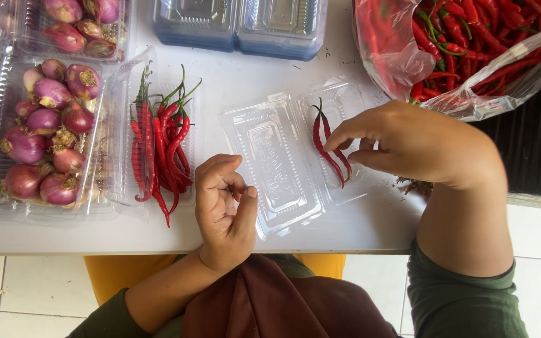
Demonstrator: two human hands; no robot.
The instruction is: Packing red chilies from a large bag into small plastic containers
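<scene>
Right hand (pixel 408 141) pinches chillies (pixel 328 150) in open clear box (pixel 283 169); left hand (pixel 223 209) rests loosely curled, empty.

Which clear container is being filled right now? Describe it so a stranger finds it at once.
Start at the big plastic bag of red chillies at the table's right. Just left of it lies an open hinged clamshell container, under the right hand. Unlike the full chilli tray, it holds only two chillies.
</scene>
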